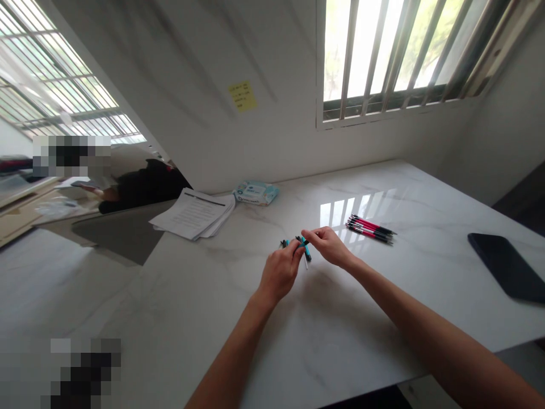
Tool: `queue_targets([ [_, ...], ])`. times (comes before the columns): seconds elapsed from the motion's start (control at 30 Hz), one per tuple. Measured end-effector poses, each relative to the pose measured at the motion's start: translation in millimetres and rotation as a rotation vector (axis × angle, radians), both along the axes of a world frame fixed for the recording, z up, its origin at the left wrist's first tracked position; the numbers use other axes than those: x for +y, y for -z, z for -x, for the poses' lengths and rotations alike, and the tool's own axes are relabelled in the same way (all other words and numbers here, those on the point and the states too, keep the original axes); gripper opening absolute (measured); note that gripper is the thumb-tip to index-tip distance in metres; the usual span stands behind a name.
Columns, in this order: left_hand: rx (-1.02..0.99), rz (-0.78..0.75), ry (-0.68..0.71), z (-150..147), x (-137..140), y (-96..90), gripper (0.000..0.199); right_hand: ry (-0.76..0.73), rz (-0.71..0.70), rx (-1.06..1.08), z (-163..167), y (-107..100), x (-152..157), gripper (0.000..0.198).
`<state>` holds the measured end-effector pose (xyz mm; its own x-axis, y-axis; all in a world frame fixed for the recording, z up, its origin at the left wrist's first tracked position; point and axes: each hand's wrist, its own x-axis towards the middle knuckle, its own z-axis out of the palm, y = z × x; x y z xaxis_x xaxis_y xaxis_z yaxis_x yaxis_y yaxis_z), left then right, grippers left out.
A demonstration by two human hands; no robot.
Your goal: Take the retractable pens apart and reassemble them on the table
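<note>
Close together over the middle of the marble-patterned table [353, 318], both my hands are closed on one teal and black pen [304, 243]. My left hand [279, 271] wraps its fingers round the lower part of the pen. At the other end, my right hand [332, 247] pinches the dark tip between thumb and finger. Just behind and under my hands lie several teal and black pens or pen parts [308, 255], partly hidden by my fingers. A thin white stick [305, 263] shows below them. Right of my right hand lies a row of red and black pens [369, 228].
A dark phone or tablet [506, 266] lies on the right. At the back are a blue packet of wipes [256, 193] and stacked printed papers [193, 213]. A yellow note [242, 95] sticks to the wall. A reflective panel [123, 113] at left shows a person.
</note>
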<state>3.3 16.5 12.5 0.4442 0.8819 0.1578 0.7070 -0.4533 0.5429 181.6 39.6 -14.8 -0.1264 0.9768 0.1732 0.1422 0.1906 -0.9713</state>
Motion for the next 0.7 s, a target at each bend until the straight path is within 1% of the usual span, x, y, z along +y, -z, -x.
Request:
queue_targets([
  [0.2,-0.231,0.124,0.071,4.4,4.9,0.5,0.041,-0.099,-0.054,0.023,-5.2,-10.4,-4.2,0.054],
  [0.33,-0.33,0.18,0.052,7.3,9.9,7.0,0.042,-0.095,-0.062,0.037,-9.7,-17.4,-6.2,0.039],
  [0.43,-0.428,0.279,0.033,6.3,11.5,11.5,0.042,-0.122,-0.071,0.139,-10.6,-20.4,-7.0,0.028],
  [0.5,-0.501,0.346,0.043,4.3,11.4,13.1,0.042,-0.132,-0.067,0.199,-10.4,-20.7,-7.2,0.029],
  [0.7,-0.668,0.487,0.082,-1.0,10.7,15.9,0.043,-0.165,-0.03,0.354,-12.3,-20.5,-7.7,0.042],
])
